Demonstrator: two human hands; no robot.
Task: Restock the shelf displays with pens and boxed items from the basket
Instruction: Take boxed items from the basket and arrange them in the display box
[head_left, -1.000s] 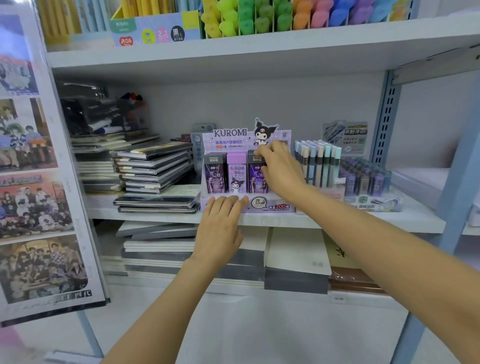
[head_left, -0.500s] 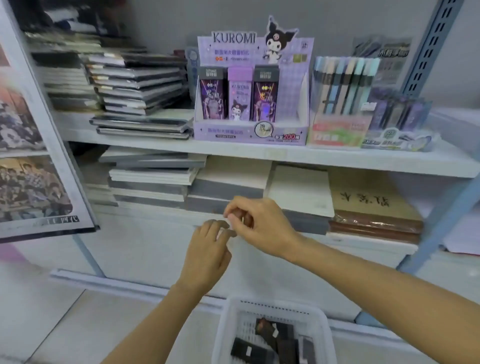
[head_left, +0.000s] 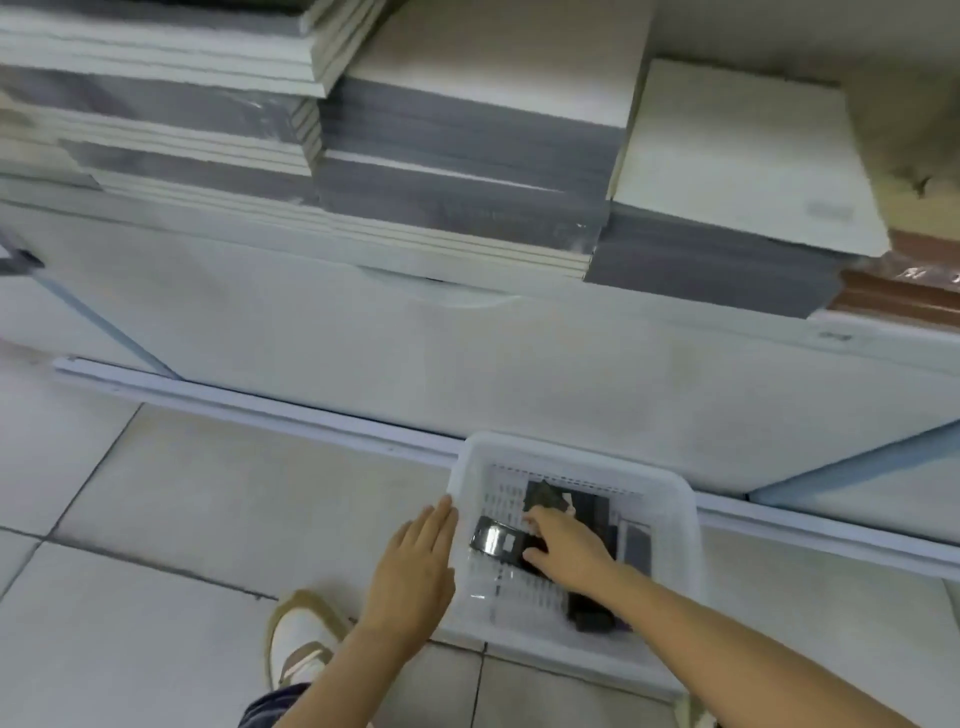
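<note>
On the tiled floor in front of the shelf unit stands a white plastic basket (head_left: 675, 499). It holds several dark boxed items, one at its near end (head_left: 589, 616) and one by its right wall (head_left: 636, 548). My right hand (head_left: 569, 551) reaches inside it, thumb and fingers closed around a glossy black box (head_left: 493, 540) that is tilted up at its left end. My left hand (head_left: 415, 566) is flat with fingers together and extended, just outside the basket's left rim, holding nothing.
Stacks of grey and white notebooks (head_left: 467, 171) fill the bottom shelf above the basket. A brown-edged stack (head_left: 893, 291) sits at the right. The shelf's white base rail (head_left: 260, 405) runs along the floor. My shoe (head_left: 298, 642) is left of the basket.
My view dropped from the Kuromi display to the floor. Both hands came down from the shelf; the right one went into the basket and closed on a black box, the left moved beside the rim.
</note>
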